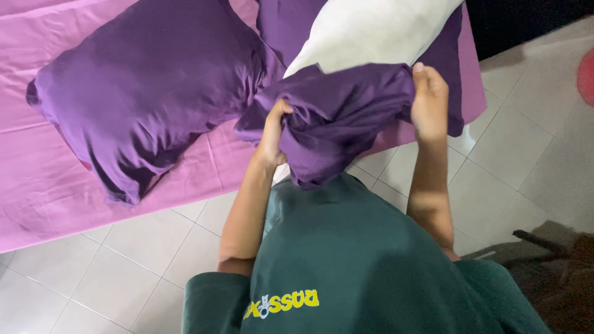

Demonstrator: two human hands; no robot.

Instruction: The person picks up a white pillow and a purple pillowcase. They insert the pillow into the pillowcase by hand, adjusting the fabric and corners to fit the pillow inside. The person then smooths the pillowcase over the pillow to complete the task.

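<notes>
Two hands gripped the bunched purple pillowcase (337, 117) at its open end: our left hand (274, 133) fisted tight in the gathered cloth on one side, our right hand (428, 102) pinching the hem on the other. We noted both about equally near. Beyond the grip, the white pillow (371, 28) ran its long axis up and away from us, its near end inside the case, the far part bare. Off to the left lay a finished purple pillow (148, 86) on the pink bedsheet (37, 185).
</notes>
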